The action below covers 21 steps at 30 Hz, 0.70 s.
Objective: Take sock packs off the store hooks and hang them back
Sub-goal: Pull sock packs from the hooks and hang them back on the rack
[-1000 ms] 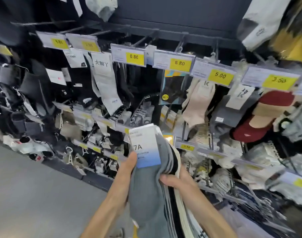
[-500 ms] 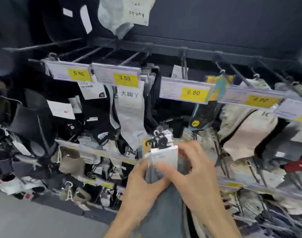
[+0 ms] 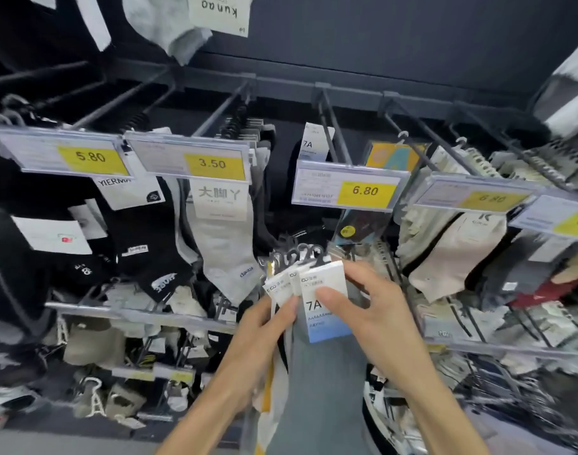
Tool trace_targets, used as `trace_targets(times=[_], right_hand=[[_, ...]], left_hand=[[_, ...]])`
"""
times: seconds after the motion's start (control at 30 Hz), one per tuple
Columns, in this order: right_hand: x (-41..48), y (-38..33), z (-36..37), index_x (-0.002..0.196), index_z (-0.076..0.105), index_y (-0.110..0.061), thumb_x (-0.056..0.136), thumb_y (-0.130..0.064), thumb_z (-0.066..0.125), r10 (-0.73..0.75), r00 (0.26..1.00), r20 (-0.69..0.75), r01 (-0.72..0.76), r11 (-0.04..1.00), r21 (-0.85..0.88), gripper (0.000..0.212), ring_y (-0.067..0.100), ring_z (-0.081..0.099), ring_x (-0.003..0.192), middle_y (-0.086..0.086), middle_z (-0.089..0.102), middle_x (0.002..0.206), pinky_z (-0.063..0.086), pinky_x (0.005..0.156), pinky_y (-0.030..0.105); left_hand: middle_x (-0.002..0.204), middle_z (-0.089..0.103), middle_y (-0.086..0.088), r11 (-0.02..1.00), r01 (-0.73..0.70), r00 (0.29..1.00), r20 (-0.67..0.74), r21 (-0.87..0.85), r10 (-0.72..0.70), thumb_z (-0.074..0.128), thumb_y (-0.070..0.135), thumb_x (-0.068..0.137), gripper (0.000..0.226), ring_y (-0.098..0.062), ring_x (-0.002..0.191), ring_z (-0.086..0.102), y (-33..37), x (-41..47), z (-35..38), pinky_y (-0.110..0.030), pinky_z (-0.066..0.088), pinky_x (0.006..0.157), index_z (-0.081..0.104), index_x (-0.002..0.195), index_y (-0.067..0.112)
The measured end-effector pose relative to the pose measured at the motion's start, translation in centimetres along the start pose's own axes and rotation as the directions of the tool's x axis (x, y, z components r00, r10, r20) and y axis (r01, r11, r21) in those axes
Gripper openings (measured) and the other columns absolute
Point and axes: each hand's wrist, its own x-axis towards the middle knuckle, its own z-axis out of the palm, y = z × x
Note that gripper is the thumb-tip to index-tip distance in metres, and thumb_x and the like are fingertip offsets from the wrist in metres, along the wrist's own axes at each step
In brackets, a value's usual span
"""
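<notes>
I hold a bunch of several grey sock packs (image 3: 323, 382) with white and blue "7A" cards and black plastic hangers (image 3: 300, 254) fanned at the top. My left hand (image 3: 264, 333) grips the bunch from the left, thumb on the cards. My right hand (image 3: 363, 303) pinches the front card from the right. Above them a dark hook (image 3: 333, 129) with a 6.80 price tag (image 3: 346, 187) carries one matching 7A pack (image 3: 314, 142) near its back.
More hooks run along the dark rail: 5.80 tag (image 3: 67, 156) and 3.50 tag (image 3: 195, 159) at left with black and grey socks, another 6.80 tag (image 3: 478, 197) at right with beige socks. A lower row of hooks (image 3: 143, 316) hangs behind my hands.
The view has tilted up and closer to the rack. Both hands raised the bunch, and the cards now fan apart under the 6.80 hook.
</notes>
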Motion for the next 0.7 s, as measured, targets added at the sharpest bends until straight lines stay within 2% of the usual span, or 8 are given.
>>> trace_targets(times=[0.13,0.2,0.3,0.37,0.47,0.57,0.63,0.7], right_hand=[[0.7,0.5,-0.7,0.097,0.065,-0.039,0.091,-0.019,0.067,0.054,0.998,0.026,-0.056,0.996,0.064,0.02,0.002,0.069,0.092,-0.013,0.073,0.101,0.052,0.073,0.015],[1.4,0.9,-1.3,0.096,0.064,-0.036,0.094,-0.021,0.064,0.088,0.996,0.026,-0.091,0.982,0.163,0.016,0.009,0.07,0.094,-0.006,0.074,0.102,0.055,0.075,0.021],[3.6,2.0,-2.4,0.103,0.064,-0.031,0.096,-0.022,0.061,0.138,0.989,-0.062,-0.118,0.962,0.247,0.012,0.012,0.071,0.095,-0.004,0.074,0.104,0.055,0.073,0.024],[5.7,2.5,-2.9,0.109,0.063,-0.03,0.097,-0.017,0.059,0.11,0.98,-0.168,-0.072,0.973,0.217,0.019,0.007,0.07,0.094,-0.01,0.074,0.103,0.053,0.074,0.02],[9.4,1.9,-2.7,0.111,0.062,-0.024,0.095,-0.001,0.055,0.02,0.971,-0.237,0.015,0.989,0.146,0.028,-0.008,0.067,0.085,-0.014,0.072,0.096,0.049,0.069,0.009],[13.1,0.5,-2.4,0.118,0.051,-0.015,0.098,0.01,0.042,-0.017,0.966,-0.258,0.069,0.979,0.194,0.034,-0.018,0.062,0.076,-0.012,0.061,0.099,0.046,0.068,0.003],[13.8,0.3,-1.8,0.115,0.046,-0.02,0.098,0.01,0.041,-0.035,0.969,-0.244,0.08,0.981,0.175,0.035,-0.017,0.06,0.078,-0.007,0.055,0.103,0.046,0.08,0.012],[14.2,-0.1,-1.6,0.108,0.041,-0.022,0.097,0.004,0.046,0.013,0.987,-0.162,0.028,0.969,0.244,0.028,-0.02,0.056,0.075,-0.004,0.05,0.099,0.043,0.093,0.033]], left_hand=[[0.105,0.078,0.007,0.999,-0.003,1.0,-0.03,-0.046,0.001,0.069,0.044,0.073,0.026,-0.006,0.098,0.073,0.4,1.6,0.3,-0.012,0.055,0.07,0.079,0.097,0.038],[0.104,0.079,0.002,0.997,0.026,0.996,-0.083,-0.079,-0.032,0.077,0.046,0.062,0.039,-0.01,0.095,0.075,0.3,2.1,0.1,-0.015,0.055,0.067,0.08,0.096,0.028],[0.098,0.079,-0.003,0.993,0.081,0.982,-0.165,-0.085,-0.094,0.089,0.042,0.056,0.046,-0.018,0.093,0.076,0.3,2.4,-1.4,-0.025,0.056,0.069,0.077,0.094,0.019],[0.097,0.08,0.0,0.995,0.088,0.977,-0.191,-0.052,-0.096,0.093,0.041,0.056,0.045,-0.019,0.093,0.076,0.5,2.4,-2.8,-0.033,0.056,0.075,0.078,0.095,0.024],[0.093,0.08,0.004,0.997,0.064,0.978,-0.203,0.034,-0.055,0.09,0.042,0.06,0.046,-0.011,0.086,0.076,1.4,2.4,-4.7,-0.027,0.056,0.069,0.076,0.099,0.022],[0.095,0.079,0.005,0.995,0.036,0.981,-0.193,0.095,-0.017,0.084,0.052,0.057,0.039,-0.011,0.086,0.075,2.0,2.2,-5.9,-0.029,0.054,0.073,0.077,0.092,0.036],[0.094,0.079,0.004,0.993,0.014,0.984,-0.175,0.118,0.007,0.077,0.057,0.051,0.042,-0.011,0.085,0.075,2.2,1.9,-6.5,-0.023,0.054,0.07,0.076,0.09,0.041],[0.093,0.079,0.004,0.99,0.003,0.99,-0.139,0.139,0.016,0.076,0.058,0.051,0.042,-0.009,0.084,0.075,2.2,1.5,-6.7,-0.02,0.056,0.064,0.075,0.09,0.042]])
